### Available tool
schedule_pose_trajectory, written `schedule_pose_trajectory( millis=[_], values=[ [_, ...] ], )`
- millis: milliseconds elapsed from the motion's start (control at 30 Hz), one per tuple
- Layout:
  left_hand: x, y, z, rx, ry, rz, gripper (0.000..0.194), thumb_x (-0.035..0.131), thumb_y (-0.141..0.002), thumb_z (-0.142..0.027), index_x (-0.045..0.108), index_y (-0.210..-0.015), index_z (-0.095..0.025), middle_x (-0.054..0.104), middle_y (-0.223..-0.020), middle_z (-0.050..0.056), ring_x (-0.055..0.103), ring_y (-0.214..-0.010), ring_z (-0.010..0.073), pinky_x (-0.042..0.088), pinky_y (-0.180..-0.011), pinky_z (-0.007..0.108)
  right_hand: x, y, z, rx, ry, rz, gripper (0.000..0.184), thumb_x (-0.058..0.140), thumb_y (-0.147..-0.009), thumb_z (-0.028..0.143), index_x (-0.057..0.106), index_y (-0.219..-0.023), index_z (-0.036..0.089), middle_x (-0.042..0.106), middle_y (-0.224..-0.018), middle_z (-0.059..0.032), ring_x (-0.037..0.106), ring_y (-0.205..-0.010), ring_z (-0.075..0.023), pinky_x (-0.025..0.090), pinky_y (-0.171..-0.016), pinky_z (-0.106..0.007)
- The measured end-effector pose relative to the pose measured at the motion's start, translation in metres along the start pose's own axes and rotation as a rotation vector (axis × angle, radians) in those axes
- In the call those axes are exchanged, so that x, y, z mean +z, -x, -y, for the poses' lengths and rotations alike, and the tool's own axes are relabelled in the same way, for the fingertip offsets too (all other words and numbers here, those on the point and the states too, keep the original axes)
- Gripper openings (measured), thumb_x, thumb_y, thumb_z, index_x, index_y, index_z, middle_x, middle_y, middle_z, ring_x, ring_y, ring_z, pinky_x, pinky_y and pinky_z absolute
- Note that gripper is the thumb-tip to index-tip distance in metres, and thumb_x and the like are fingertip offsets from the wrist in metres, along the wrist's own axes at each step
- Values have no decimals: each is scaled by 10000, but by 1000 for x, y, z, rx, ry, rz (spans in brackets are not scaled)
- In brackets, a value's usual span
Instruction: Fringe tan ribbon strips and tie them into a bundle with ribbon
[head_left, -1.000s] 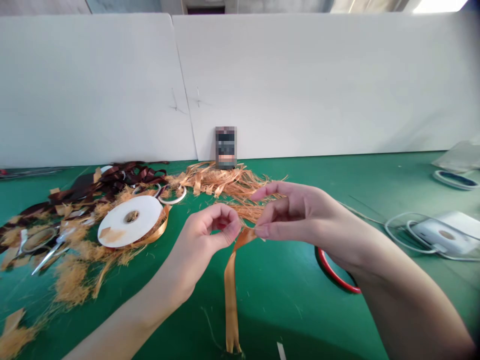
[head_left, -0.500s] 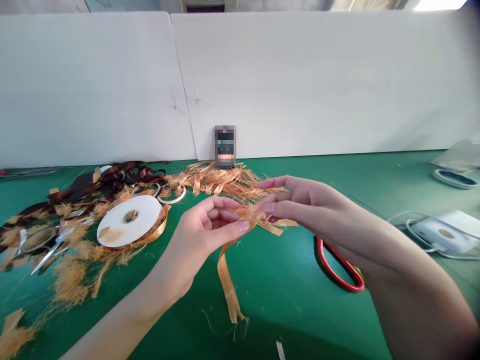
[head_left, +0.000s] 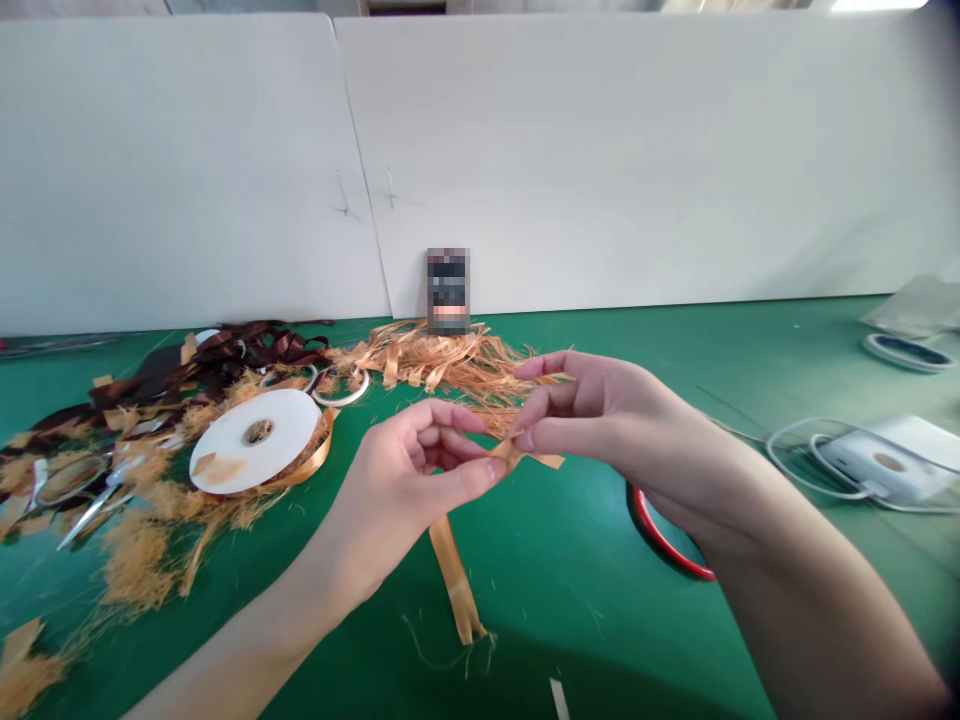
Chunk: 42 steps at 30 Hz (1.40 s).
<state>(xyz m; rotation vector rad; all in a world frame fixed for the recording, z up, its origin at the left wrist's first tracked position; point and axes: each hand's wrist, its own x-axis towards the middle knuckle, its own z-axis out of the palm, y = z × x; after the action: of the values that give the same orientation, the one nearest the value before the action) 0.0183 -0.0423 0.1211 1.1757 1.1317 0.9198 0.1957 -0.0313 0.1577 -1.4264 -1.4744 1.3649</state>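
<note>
Pinched a gold ribbon (head_left: 454,575) between closed thumb and fingers of left hand (head_left: 397,485) and right hand (head_left: 615,415), grips close together. Let its tail show below the nearer left hand, long axis slanting slightly rightward toward the tabletop's (head_left: 547,560) near edge. Had frayed strips (head_left: 420,355) beyond, near the far edge, and the white spool (head_left: 240,415) leftward.

Your left hand (head_left: 427,455) and right hand (head_left: 581,410) pinch one gold ribbon (head_left: 454,585) above the green counter (head_left: 570,560); a white spool (head_left: 289,435) lies to your left.
</note>
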Motion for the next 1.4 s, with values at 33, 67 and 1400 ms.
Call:
schedule_pose_trajectory(
  millis=[33,67,1400],
  values=[
    [0,0,1,9,-5,-10,260,795,-666,-263,620,-848,-200,657,-689,-50,612,-670,71,471,-621,160,0,0,0,-1,-5,-17,355,680,-645,166,540,-970,196,642,-626,46,617,-678,-146,462,-755,-331],
    [-1,0,1,20,-8,-22,256,794,-666,-261,622,-846,-201,655,-684,-52,609,-662,66,467,-614,153,-1,0,0,-2,-7,-38,342,684,-641,170,540,-950,197,636,-618,46,609,-661,-145,460,-752,-334],
    [1,2,-3,73,-148,-48,257,760,-700,-327,607,-861,-200,698,-755,3,639,-723,147,473,-682,249,-2,-5,-6,-89,7,54,338,730,-710,286,568,-994,201,696,-788,-1,660,-763,-148,500,-685,-276]
  ],
)
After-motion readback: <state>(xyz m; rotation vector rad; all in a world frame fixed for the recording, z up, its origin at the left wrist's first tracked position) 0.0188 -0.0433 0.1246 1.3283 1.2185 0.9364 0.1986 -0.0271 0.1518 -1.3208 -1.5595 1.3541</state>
